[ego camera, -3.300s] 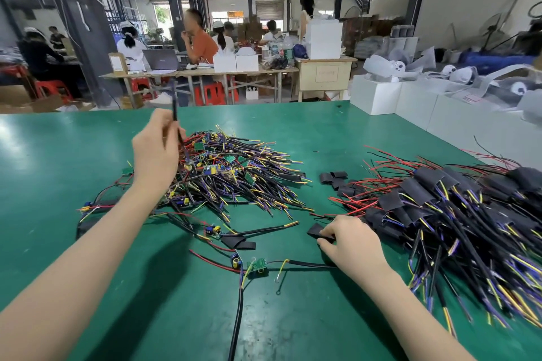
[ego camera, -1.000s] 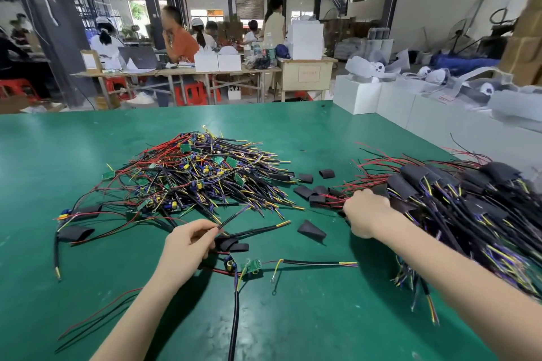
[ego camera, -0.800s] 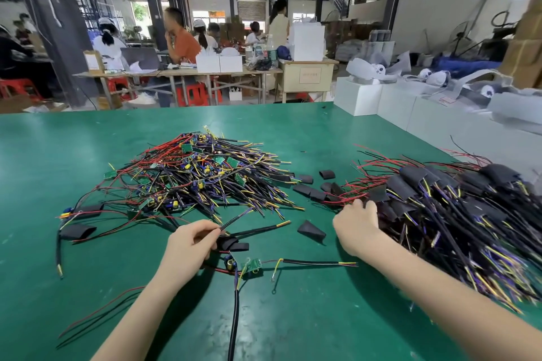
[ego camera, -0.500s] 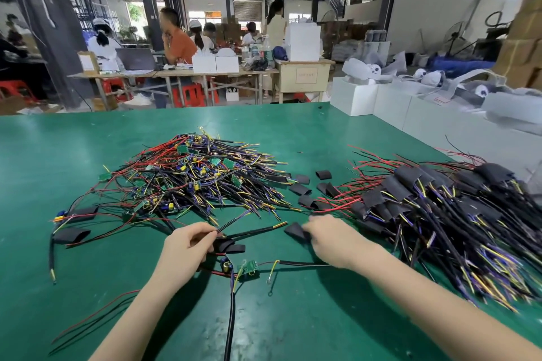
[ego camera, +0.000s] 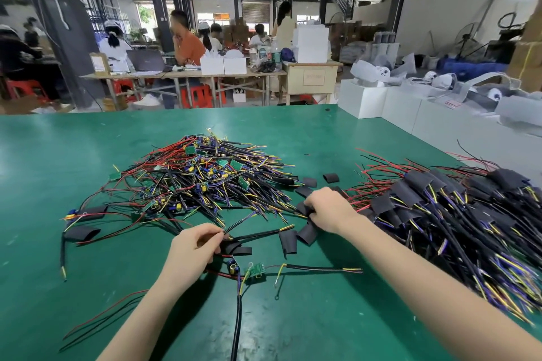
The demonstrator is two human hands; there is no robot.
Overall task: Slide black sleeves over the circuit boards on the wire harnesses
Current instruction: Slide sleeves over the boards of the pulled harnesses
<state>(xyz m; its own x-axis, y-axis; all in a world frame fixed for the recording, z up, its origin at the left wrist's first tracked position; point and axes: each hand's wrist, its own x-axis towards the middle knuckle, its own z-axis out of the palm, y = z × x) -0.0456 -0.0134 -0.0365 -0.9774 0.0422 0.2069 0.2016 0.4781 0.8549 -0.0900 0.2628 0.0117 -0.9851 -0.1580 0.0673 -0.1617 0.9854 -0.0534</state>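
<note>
Black sleeves (ego camera: 306, 234) are lying loose on the green desk (ego camera: 58, 161) between the bare harness pile (ego camera: 202, 179) and the sleeved pile (ego camera: 457, 214) — my right hand (ego camera: 327, 211) is curling its fingers on one at that scatter's edge. My left hand (ego camera: 192, 246) is pinching a black cable and a flattened sleeve (ego camera: 236, 248) just above the bare circuit board (ego camera: 255, 270). I am judging the sleeves light, soft and flat — best pinched at the edges so the mouth opens. The board looks small and fragile; I am planning to hold its wires instead.
</note>
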